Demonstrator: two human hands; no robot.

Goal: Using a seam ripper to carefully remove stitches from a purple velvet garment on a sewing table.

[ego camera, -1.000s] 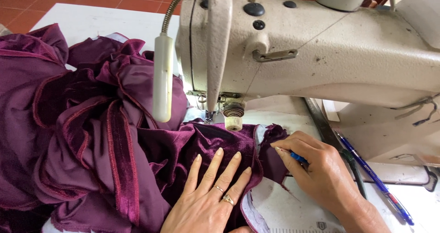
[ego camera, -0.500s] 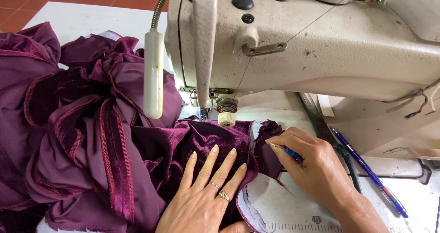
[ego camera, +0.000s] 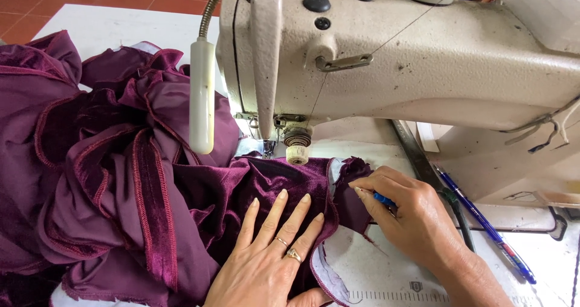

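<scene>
Not much has shifted since a second ago, just the view sliding a bit to the right while both hands stayed planted on the fabric. Left hand (ego camera: 275,252) lies flat, fingers spread and released, pressing the purple velvet fabric (ego camera: 151,180) onto the tabletop (ego camera: 386,271) just in front of the presser foot (ego camera: 266,147). Right hand (ego camera: 411,213) is pinched around a small blue tool (ego camera: 383,199), its fingertips touching the fabric edge right beside the left one. Rest of the fabric is bunched in ruffles off to the left of the cream sewing machine (ego camera: 393,59). Blue pen (ego camera: 483,228) lies on the machine bed, to the right of the right hand.
</scene>
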